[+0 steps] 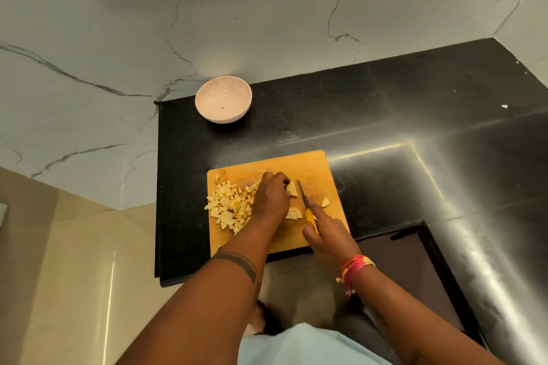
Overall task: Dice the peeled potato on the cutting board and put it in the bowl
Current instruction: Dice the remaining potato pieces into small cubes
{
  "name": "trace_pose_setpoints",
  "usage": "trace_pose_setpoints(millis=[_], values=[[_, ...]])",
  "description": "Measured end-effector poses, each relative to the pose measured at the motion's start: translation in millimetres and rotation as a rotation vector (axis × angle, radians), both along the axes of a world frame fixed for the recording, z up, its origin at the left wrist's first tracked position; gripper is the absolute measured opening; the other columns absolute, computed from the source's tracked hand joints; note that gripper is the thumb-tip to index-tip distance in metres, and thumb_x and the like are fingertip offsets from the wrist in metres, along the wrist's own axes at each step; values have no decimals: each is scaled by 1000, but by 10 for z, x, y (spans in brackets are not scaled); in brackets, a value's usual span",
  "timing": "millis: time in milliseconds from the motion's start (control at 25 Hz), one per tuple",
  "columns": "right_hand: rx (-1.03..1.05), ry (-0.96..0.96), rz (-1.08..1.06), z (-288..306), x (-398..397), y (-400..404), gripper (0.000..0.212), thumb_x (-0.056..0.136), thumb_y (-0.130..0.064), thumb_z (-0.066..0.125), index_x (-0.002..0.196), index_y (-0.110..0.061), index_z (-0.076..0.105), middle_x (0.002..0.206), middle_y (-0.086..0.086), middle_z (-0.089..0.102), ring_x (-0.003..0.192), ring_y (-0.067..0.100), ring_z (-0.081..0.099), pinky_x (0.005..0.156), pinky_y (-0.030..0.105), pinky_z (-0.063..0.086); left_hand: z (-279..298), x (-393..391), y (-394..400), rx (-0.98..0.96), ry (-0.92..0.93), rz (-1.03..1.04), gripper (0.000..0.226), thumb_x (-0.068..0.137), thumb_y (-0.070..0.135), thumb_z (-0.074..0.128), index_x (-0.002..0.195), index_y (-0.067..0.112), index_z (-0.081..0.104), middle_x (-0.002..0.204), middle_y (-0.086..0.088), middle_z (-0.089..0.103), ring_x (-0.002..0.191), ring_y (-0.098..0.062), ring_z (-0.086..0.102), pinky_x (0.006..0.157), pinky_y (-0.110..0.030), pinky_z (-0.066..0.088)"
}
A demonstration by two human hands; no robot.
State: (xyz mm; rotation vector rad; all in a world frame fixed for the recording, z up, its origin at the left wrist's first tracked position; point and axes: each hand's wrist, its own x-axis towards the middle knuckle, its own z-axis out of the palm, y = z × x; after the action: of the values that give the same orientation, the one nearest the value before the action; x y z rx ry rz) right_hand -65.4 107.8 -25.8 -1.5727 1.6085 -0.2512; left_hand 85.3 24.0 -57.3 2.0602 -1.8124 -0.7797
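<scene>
Many small pale potato cubes (229, 206) lie on our flat orange cutting board (314, 166). Our left hand (271, 197) pinches a wet, slippery potato chunk (292, 188) there; our right hand (326, 237) grips the yellow-handled knife (307, 207).

Black counter (385, 115) meets veined marble wall (118, 23).

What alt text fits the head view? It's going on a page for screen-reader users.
Seen from above, a person's left hand steadies a potato piece on a wooden cutting board while the right hand cuts it with a yellow-handled knife. Diced potato lies at the board's left; a pink bowl sits beyond on the black counter.
</scene>
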Motion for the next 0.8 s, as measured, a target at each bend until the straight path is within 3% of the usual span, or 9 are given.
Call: trace_pose_setpoints(millis=[200, 560, 800], values=[[-22, 96, -3, 86, 81, 22, 68, 99, -31, 44, 160, -34, 13, 73, 6, 60, 64, 23, 57, 57, 44, 48, -12, 77, 9, -13, -16, -98, 29, 95, 16, 65, 123, 19, 64, 117, -4, 57, 102, -25, 60, 85, -38, 54], [-84, 229, 240, 67, 44, -151, 69, 101, -32, 40, 162, -28, 7, 74, 4, 59, 62, 20, 56, 58, 37, 49, -25, -11, 86, -50, -46, -57, 25, 96, 23, 61, 120, 17, 63, 113, -4, 52, 101, -23, 56, 82, -37, 53], [-67, 265, 263, 46, -36, -196, 69, 102, -33, 38, 162, -30, 4, 73, 1, 54, 63, 17, 54, 57, 34, 48, -11, -123, 109, -29, -74, -17, 32, 98, 17, 57, 130, 19, 58, 121, -5, 51, 115, -26, 50, 90, -40, 50]])
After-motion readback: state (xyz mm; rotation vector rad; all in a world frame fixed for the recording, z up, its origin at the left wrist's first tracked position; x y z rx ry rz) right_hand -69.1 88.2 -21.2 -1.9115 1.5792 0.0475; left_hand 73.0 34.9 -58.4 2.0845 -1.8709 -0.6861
